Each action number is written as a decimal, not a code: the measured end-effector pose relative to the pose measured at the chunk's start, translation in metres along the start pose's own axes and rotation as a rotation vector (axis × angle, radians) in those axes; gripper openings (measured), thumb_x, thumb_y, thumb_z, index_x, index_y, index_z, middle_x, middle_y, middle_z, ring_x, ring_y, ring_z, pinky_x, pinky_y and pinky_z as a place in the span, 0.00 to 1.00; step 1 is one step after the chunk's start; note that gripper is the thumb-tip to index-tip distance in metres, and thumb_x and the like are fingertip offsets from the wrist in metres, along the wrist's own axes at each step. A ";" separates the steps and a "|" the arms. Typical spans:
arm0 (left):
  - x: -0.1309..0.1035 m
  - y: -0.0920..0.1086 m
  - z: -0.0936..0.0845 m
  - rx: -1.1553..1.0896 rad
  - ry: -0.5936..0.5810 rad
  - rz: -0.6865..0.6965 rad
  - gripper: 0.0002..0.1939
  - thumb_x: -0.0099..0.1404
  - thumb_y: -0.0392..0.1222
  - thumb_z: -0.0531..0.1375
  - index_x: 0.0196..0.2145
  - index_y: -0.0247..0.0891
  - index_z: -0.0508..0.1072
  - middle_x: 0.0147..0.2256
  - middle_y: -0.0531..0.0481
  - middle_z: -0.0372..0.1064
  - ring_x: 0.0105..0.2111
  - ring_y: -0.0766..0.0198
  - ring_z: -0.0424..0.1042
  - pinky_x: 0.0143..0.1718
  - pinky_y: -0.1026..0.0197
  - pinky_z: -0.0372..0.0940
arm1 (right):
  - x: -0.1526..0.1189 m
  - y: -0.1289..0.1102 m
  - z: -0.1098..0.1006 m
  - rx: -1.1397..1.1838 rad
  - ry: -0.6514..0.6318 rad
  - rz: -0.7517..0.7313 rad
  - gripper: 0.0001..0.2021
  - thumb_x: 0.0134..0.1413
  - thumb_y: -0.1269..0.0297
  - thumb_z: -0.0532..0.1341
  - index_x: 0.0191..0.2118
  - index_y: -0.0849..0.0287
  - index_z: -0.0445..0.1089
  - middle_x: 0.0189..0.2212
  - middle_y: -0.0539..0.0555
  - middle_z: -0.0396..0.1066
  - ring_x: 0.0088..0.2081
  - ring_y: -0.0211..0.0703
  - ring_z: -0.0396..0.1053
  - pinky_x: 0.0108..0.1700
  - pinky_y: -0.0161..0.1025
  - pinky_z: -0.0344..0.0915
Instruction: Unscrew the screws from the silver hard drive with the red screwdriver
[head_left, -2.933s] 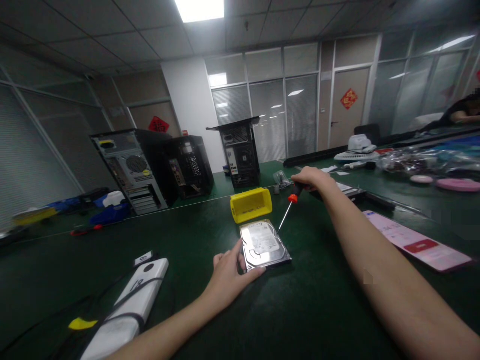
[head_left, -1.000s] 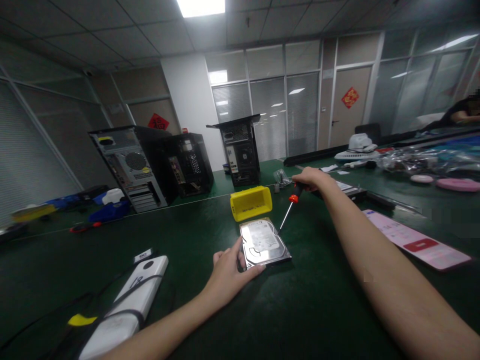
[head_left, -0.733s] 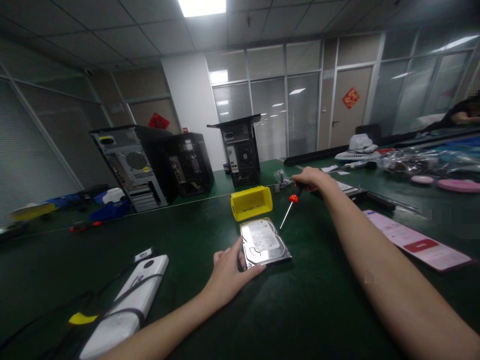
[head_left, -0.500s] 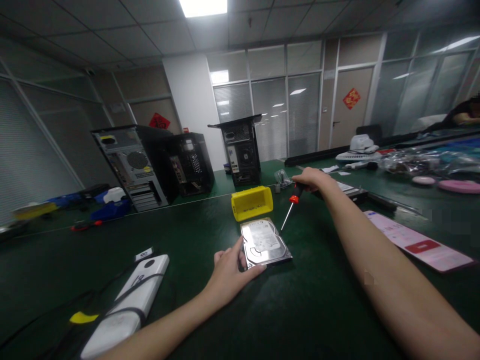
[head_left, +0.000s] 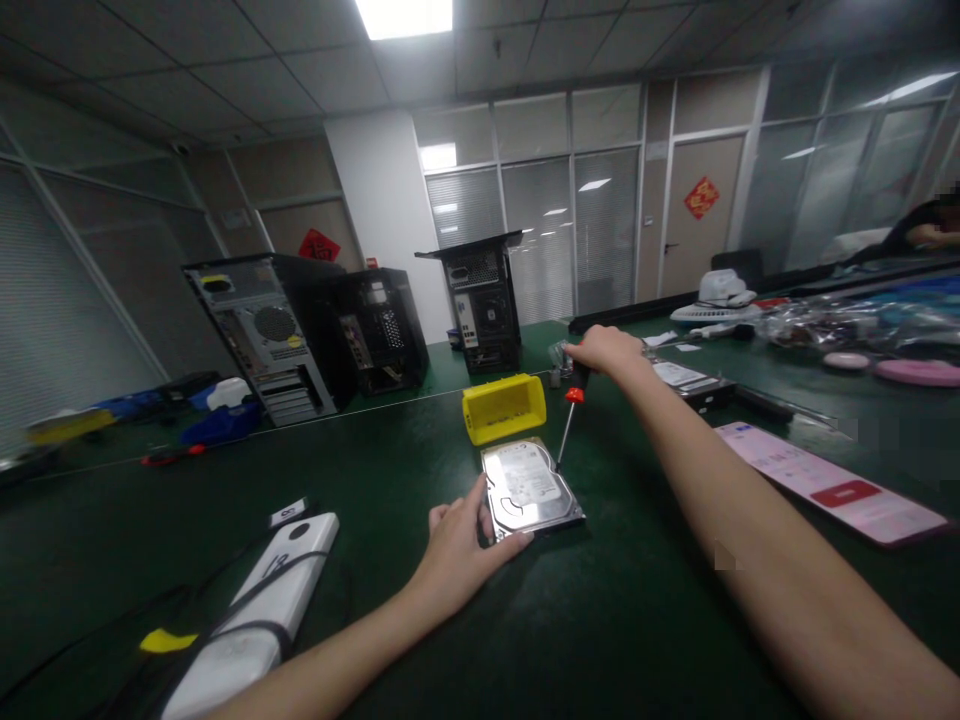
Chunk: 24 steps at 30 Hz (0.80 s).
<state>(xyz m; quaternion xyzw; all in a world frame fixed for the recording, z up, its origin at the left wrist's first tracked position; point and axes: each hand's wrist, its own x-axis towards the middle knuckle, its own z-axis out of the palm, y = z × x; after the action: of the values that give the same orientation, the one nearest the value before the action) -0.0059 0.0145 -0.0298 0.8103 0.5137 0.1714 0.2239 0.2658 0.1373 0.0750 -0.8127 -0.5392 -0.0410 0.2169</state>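
Observation:
A silver hard drive (head_left: 527,488) lies flat on the green table in front of me. My left hand (head_left: 466,535) grips its near left corner, thumb along the front edge and fingers on the left side. In my right hand (head_left: 606,352) is a screwdriver (head_left: 574,395) with a black and red handle, its fist closed around the grip. The shaft slants down, and its tip meets the drive's right edge near the far end. Just behind the drive sits a yellow bin (head_left: 505,408) on its side, with small bits inside that I cannot make out.
Computer cases (head_left: 262,335) stand along the back left. A white device wrapped in black cable (head_left: 259,610) lies at the near left. Right of my arm are a pink card (head_left: 825,480) and another drive (head_left: 686,380). Plastic bags (head_left: 847,325) fill the far right, where a person sits.
My right hand and the screwdriver handle have moved slightly left, so the shaft stands more upright. The tip has shifted a little left against the drive's edge. My left hand stays put.

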 end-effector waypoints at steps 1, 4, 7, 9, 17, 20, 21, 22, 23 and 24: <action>0.000 0.000 0.000 0.002 0.003 0.011 0.44 0.56 0.65 0.53 0.62 0.38 0.48 0.34 0.48 0.66 0.40 0.51 0.63 0.45 0.51 0.54 | -0.001 -0.002 -0.001 -0.003 0.009 -0.004 0.26 0.46 0.47 0.55 0.42 0.64 0.70 0.42 0.67 0.70 0.47 0.61 0.67 0.43 0.50 0.63; 0.000 0.000 0.000 0.004 -0.003 0.018 0.42 0.57 0.64 0.53 0.62 0.39 0.47 0.35 0.48 0.66 0.40 0.51 0.63 0.46 0.50 0.54 | -0.003 -0.003 -0.005 -0.008 0.021 -0.009 0.26 0.45 0.47 0.56 0.43 0.64 0.70 0.43 0.68 0.69 0.47 0.61 0.67 0.43 0.50 0.63; -0.002 0.001 0.002 0.047 0.091 0.031 0.43 0.57 0.62 0.55 0.63 0.40 0.45 0.43 0.43 0.62 0.45 0.49 0.59 0.47 0.49 0.53 | -0.002 -0.002 -0.006 -0.006 0.018 -0.010 0.26 0.44 0.48 0.57 0.43 0.65 0.70 0.42 0.67 0.70 0.47 0.60 0.67 0.43 0.49 0.64; -0.004 0.002 0.004 0.088 0.190 0.077 0.43 0.56 0.61 0.57 0.63 0.43 0.45 0.51 0.42 0.56 0.50 0.47 0.54 0.49 0.48 0.52 | -0.002 -0.001 -0.006 -0.002 0.007 -0.011 0.25 0.44 0.49 0.57 0.42 0.65 0.71 0.40 0.67 0.70 0.46 0.59 0.68 0.43 0.49 0.64; 0.007 0.016 -0.018 0.257 -0.055 0.296 0.36 0.57 0.67 0.52 0.59 0.52 0.55 0.58 0.46 0.50 0.57 0.43 0.47 0.54 0.40 0.45 | 0.004 0.009 0.001 0.025 -0.039 -0.011 0.25 0.44 0.48 0.56 0.40 0.64 0.71 0.35 0.64 0.72 0.43 0.56 0.69 0.42 0.48 0.65; 0.022 0.023 -0.027 0.298 -0.182 0.358 0.35 0.57 0.67 0.51 0.59 0.53 0.55 0.58 0.47 0.51 0.57 0.43 0.47 0.55 0.40 0.43 | 0.007 0.014 0.002 0.033 -0.052 -0.005 0.25 0.44 0.47 0.56 0.41 0.64 0.71 0.34 0.65 0.72 0.43 0.56 0.69 0.42 0.47 0.65; 0.026 0.025 -0.027 0.311 -0.174 0.387 0.34 0.58 0.66 0.51 0.59 0.53 0.56 0.58 0.47 0.51 0.58 0.43 0.47 0.56 0.40 0.41 | 0.008 0.016 0.002 0.035 -0.058 -0.001 0.25 0.43 0.47 0.56 0.41 0.64 0.71 0.34 0.65 0.72 0.43 0.56 0.70 0.41 0.47 0.65; 0.030 0.028 -0.026 0.320 -0.168 0.420 0.33 0.58 0.66 0.51 0.58 0.53 0.57 0.58 0.47 0.52 0.58 0.43 0.46 0.56 0.39 0.40 | 0.008 0.017 0.002 0.037 -0.063 0.003 0.25 0.43 0.47 0.56 0.40 0.64 0.71 0.34 0.65 0.72 0.42 0.56 0.70 0.41 0.46 0.65; 0.034 0.030 -0.025 0.325 -0.172 0.443 0.33 0.58 0.66 0.50 0.58 0.52 0.57 0.58 0.47 0.52 0.58 0.43 0.46 0.56 0.39 0.40 | 0.009 0.018 0.002 0.040 -0.068 0.006 0.25 0.43 0.48 0.56 0.40 0.64 0.71 0.33 0.64 0.72 0.42 0.55 0.70 0.41 0.46 0.65; 0.036 0.032 -0.023 0.330 -0.177 0.462 0.33 0.59 0.66 0.50 0.58 0.52 0.56 0.58 0.47 0.52 0.58 0.43 0.46 0.56 0.39 0.40 | 0.009 0.018 0.002 0.043 -0.072 0.007 0.25 0.43 0.48 0.56 0.40 0.64 0.71 0.33 0.64 0.72 0.42 0.55 0.70 0.41 0.46 0.65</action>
<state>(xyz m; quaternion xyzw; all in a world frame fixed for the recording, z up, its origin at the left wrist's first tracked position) 0.0216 0.0396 0.0085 0.9430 0.3153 0.0607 0.0880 0.2854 0.1402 0.0701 -0.8107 -0.5445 0.0004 0.2149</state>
